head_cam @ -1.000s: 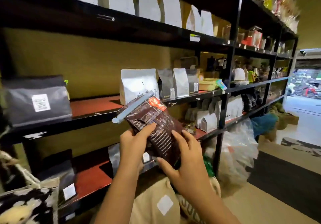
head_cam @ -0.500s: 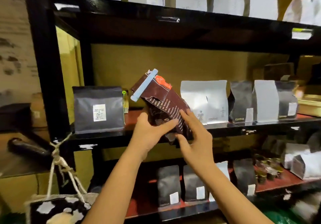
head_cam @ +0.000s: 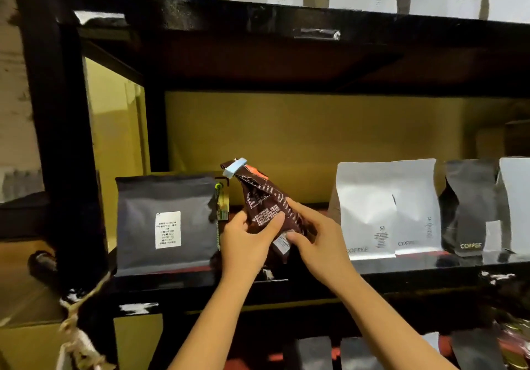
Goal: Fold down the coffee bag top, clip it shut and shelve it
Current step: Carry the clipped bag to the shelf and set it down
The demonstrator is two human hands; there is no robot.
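Note:
I hold a dark brown coffee bag (head_cam: 265,203) with white print upright over the middle shelf (head_cam: 401,276). Its folded top is pinched by a pale blue clip (head_cam: 235,166). My left hand (head_cam: 246,240) grips the bag's lower left side. My right hand (head_cam: 318,236) holds its lower right side and base. The bag stands in the gap between a dark grey bag (head_cam: 166,223) on the left and a white bag (head_cam: 384,209) on the right.
More grey and white bags (head_cam: 473,206) line the shelf to the right. A black upright post (head_cam: 54,128) and the upper shelf board (head_cam: 286,22) frame the bay. Further bags stand on the shelf below (head_cam: 358,352). A rope-handled bag (head_cam: 74,329) hangs at lower left.
The coffee bag has moved forward and down into the shelf gap and turned more upright. Both hands have kept their grip. The view has closed in on the shelf.

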